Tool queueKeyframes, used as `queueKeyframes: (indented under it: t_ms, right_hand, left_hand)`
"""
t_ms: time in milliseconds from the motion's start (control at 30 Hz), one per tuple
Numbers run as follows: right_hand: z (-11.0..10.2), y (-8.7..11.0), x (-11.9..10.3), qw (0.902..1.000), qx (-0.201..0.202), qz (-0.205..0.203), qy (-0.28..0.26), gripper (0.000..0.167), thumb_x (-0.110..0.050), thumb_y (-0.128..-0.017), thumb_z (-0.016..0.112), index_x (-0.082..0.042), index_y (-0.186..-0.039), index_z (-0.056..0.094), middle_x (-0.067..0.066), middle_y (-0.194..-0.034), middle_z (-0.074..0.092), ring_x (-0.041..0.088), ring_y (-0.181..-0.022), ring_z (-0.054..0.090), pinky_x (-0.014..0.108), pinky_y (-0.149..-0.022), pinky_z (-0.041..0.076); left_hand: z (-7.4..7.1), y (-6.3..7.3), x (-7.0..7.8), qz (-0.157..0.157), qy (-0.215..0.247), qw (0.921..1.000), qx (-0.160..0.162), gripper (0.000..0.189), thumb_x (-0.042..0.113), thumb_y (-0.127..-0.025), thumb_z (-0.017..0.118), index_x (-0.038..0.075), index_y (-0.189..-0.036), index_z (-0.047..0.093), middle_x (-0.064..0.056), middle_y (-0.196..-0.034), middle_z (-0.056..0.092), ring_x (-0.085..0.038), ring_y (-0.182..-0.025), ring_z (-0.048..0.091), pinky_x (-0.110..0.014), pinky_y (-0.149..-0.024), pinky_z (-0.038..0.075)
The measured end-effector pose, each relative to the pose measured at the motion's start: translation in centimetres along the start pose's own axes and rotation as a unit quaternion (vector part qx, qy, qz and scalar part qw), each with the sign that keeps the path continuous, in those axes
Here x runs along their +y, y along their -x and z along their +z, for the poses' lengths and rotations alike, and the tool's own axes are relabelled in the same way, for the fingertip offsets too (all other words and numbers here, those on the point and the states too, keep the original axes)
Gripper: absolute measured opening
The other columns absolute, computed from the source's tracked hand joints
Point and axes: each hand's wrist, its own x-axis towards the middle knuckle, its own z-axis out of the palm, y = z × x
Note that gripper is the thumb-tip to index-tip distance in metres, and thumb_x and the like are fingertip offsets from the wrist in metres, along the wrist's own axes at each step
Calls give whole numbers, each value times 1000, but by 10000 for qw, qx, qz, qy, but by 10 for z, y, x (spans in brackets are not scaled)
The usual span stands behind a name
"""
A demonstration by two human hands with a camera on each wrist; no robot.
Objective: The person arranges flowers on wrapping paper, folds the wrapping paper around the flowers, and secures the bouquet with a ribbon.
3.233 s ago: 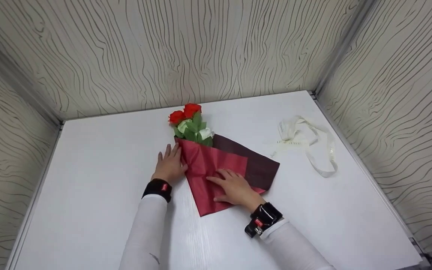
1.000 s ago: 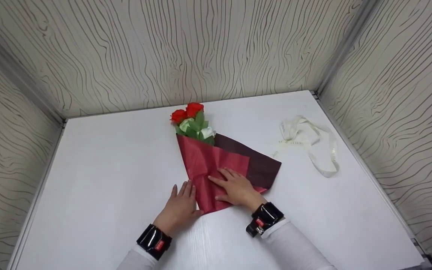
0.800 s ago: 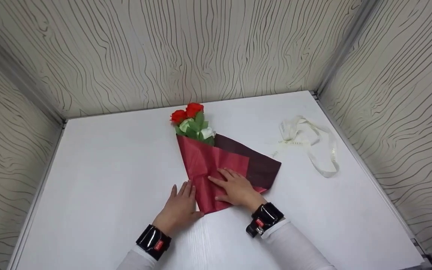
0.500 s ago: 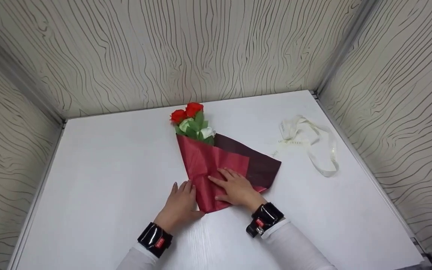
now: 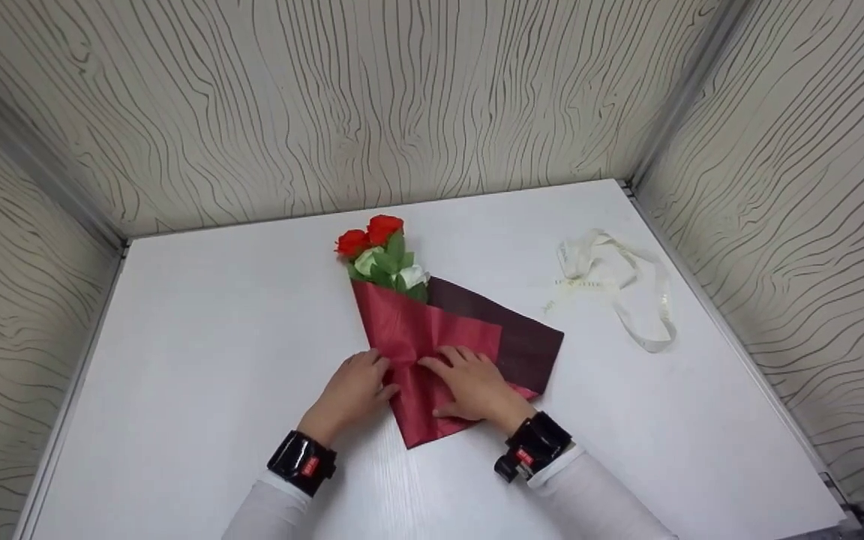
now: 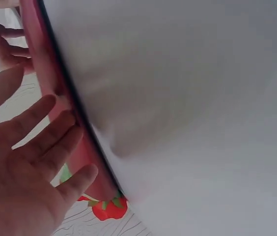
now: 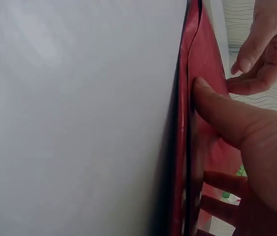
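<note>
Head view, bottom of the frame: we see two white sleeves (image 5: 267, 514) ending in black wrist straps (image 5: 303, 461). Just beyond, right of centre, the right hand (image 5: 473, 386) rests on a creased red paper wrapper (image 5: 398, 319), fingers spread. Left of it, the left hand (image 5: 349, 390) touches the wrapper's left edge; in the left wrist view we find its fingers loosely bent, apart. A dark maroon paper layer (image 5: 529, 352) sticks out right of the red. Farther up, two red roses (image 5: 385, 229), a pale-green flower (image 5: 367, 260), a white flower (image 5: 413, 276) and green leaves (image 5: 385, 264) emerge from the wrapper. Right of frame, a looped cream ribbon (image 5: 653, 346) lies on the white table (image 5: 199, 337). Beyond, we see cream, wavy-lined wall panels (image 5: 372, 97).
</note>
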Motion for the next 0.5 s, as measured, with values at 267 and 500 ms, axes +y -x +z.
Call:
queueKeyframes:
  t_ms: [267, 500]
  right_hand:
    - [-3, -10, 7, 9994, -50, 54, -336, 89, -54, -69, 84, -26, -144, 46, 12, -139, 43, 33, -126, 41, 56, -98, 38]
    - [0, -12, 11, 9991, 11, -1, -422, 89, -56, -67, 85, -28, -143, 45, 11, -140, 42, 33, -128, 39, 58, -99, 35]
  left_hand:
    - [6, -36, -37, -209, -333, 9978, 534, 18, 13, -93, 67, -2, -99, 59, -14, -97, 51, -34, -91, 55, -46, -79, 50]
    - [7, -51, -66, -712, -434, 9932, 817, 25, 14, -92, 68, -6, -104, 58, -21, -107, 56, -39, -107, 53, -51, -93, 44]
